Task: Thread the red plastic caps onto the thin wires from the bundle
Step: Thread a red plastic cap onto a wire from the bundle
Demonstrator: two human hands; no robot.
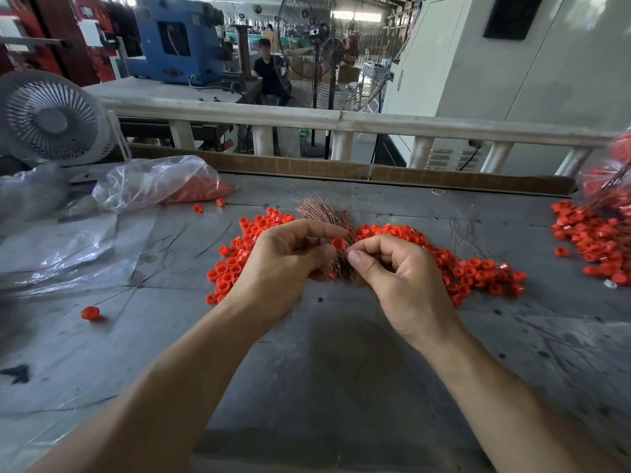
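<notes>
Left hand (286,261) grips the copper-coloured bundle of thin wires (324,213), fanned toward 12 o'clock, and pinches one small red plastic cap (338,243) at its fingertips; right hand (396,278), fingers curled, pinches at a wire end just beside that cap, the wire itself too fine to make out. Loose heap of red plastic caps (471,271) spreads on the grey desk (341,370) behind both hands, from 9 to 3 o'clock. Clear plastic bag holding more caps (153,182) lies at 10 o'clock, a second red pile (594,233) at 2 o'clock.

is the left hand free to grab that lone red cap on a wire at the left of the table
Probably not yet: the left hand is pinching a red plastic cap. The lone red cap on its thin wire lies unobstructed on the grey table.
</notes>
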